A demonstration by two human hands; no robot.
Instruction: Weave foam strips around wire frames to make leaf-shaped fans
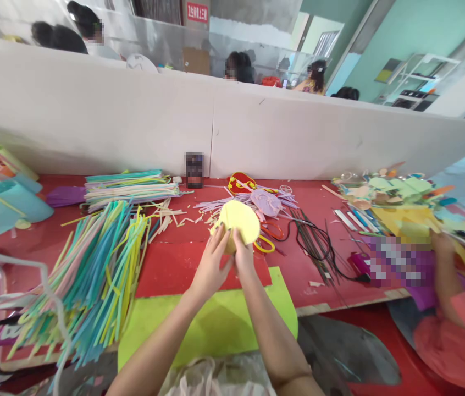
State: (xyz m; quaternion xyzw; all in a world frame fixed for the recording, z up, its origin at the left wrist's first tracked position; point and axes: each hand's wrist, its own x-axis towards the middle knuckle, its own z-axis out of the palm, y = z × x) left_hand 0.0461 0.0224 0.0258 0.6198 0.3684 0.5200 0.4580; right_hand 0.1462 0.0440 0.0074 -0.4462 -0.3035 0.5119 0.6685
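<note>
Over the red mat (166, 269), both my hands are on a pale yellow round piece (241, 217), which looks like a foam disc. My left hand (215, 250) holds its lower left side, with fingers laid against it. At the lower edge, my right hand (241, 254) grips it with thumb and fingers. A second yellow layer seems to show behind the disc on the left; my hands partly hide it. Just right of the disc lie a yellow handle loop (264, 244) and an orange loop (274, 230). Lilac strips and a lilac round piece (266, 202) lie behind it.
Long coloured strips (92, 280) are heaped at left. A lime green sheet (203, 319) covers the front edge. Dark thin sticks (313, 253) and a black cable lie right. Another person's hand (442, 245) is at far right. A white partition (133, 121) stands behind.
</note>
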